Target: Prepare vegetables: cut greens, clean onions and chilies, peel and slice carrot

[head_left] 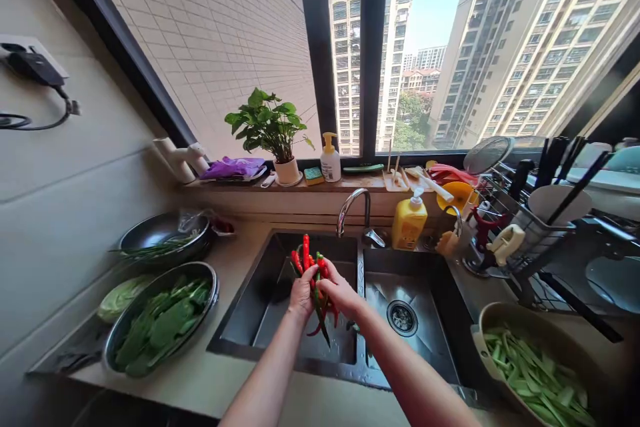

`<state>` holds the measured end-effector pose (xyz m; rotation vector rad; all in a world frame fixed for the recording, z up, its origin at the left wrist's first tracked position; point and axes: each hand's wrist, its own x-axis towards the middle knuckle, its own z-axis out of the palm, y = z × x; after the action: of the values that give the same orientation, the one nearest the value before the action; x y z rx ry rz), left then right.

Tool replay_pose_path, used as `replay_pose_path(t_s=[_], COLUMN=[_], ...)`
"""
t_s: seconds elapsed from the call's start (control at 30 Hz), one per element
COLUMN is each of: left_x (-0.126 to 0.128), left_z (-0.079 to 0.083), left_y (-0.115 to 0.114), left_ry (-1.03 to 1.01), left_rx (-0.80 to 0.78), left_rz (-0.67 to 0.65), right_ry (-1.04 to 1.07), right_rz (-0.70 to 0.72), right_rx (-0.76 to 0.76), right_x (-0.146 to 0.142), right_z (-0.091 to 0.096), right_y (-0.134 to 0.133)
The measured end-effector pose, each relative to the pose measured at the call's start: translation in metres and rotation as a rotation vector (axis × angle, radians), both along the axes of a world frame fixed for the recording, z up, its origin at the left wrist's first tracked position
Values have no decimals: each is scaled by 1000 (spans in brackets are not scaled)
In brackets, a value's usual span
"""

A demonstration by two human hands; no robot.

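A bunch of red and green chili peppers (307, 252) is held between both my hands above the left basin of the dark double sink (240, 320). My left hand (302, 295) closes round the bunch from the left. From the right, my right hand (339, 288) grips the same peppers, its fingers wrapped over them. Red tips stick up above the hands, while a green pepper and red ones hang below. The chrome faucet (369, 210) stands behind the sink, to the right of the peppers.
On the left counter sit a bowl of leafy greens (214, 293), a cabbage (123, 297) and a dark pan (143, 230). A yellow soap bottle (409, 221) stands behind the right basin. A tub (481, 340) of cut green vegetables and a dish rack (530, 250) are at right.
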<state>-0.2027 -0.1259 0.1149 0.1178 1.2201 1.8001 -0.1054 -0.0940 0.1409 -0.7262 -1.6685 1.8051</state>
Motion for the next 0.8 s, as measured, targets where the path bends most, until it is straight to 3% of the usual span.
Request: replay_pose_path(t_s=[0.17, 0.3, 0.37, 0.43, 0.53, 0.6, 0.67, 0.73, 0.8], left_x=[-21, -28, -33, -42, -64, -82, -98, -107, -110], left_z=[-5, -16, -17, -8, 26, 53, 68, 64, 43], left_y=[-1, 4, 9, 13, 12, 7, 3, 2, 3], left_ry=[-92, -175, -212, -195, 1, 209, 451, 687, 821], left_rx=[-37, -67, -74, -83, -9, 88, 137, 91, -81], left_rz=[-144, -264, -258, -218, -106, -28, 9, 15, -33], right_ry=[-147, -36, -5, 44, 247, 375, 427, 379, 215], right_rz=[-177, -239, -328, -422, -469, -439, -434, -486, -546], right_rx=[-262, -332, -353, -369, -346, -275, -203, -189, -264], right_x=[-23, -34, -35, -32, -16, -3, 6, 9, 7], right_z=[-20, -32, -33, -22, 16, 48, 67, 63, 39], right_y=[5, 14, 20, 25, 28, 26, 23, 20, 17])
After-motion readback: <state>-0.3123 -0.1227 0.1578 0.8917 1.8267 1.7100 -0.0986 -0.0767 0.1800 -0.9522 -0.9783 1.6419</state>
